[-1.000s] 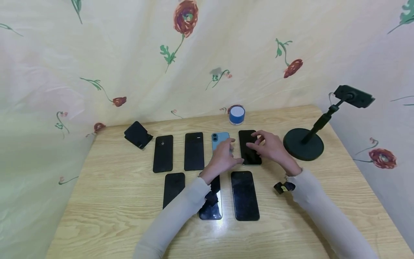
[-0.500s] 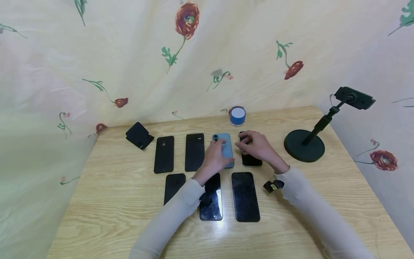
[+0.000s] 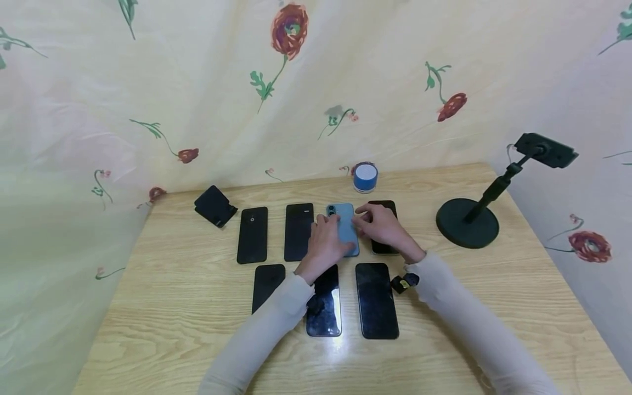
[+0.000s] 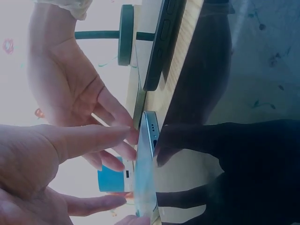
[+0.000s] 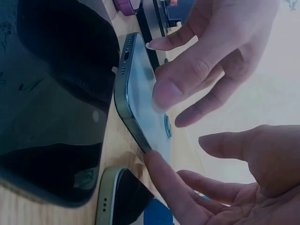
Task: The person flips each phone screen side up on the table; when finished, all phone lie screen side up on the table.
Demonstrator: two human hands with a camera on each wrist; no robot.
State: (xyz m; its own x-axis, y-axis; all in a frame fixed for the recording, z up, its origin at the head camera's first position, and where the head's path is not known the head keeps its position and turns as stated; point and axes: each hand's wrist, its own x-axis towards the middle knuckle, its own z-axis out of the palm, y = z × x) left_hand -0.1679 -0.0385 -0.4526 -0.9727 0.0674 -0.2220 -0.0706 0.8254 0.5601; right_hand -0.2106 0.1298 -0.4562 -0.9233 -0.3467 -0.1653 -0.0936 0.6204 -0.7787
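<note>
A light blue phone (image 3: pixel 348 230) lies back up, camera lenses at its far left corner, in the back row on the table. My left hand (image 3: pixel 324 240) is over its left side, fingers spread and loosely bent. At its right edge is my right hand (image 3: pixel 382 224), partly covering the black phone (image 3: pixel 387 207) beside it. In the right wrist view a finger of the right hand (image 5: pixel 225 187) meets the side edge of the blue phone (image 5: pixel 140 89), while the left thumb hangs over its back. Neither hand grips it.
Two dark phones (image 3: pixel 252 236) (image 3: pixel 298 233) lie to the left in the back row. Several more, including a black phone (image 3: pixel 377 300), form the front row. A blue-and-white round container (image 3: pixel 365 178), a black folded stand (image 3: pixel 215 206) and a round-based stand (image 3: pixel 467 223) stand behind and beside them.
My right hand has moved left from above the black phone to the blue phone's right edge. The left hand has shifted left, from the blue phone's right side to its left.
</note>
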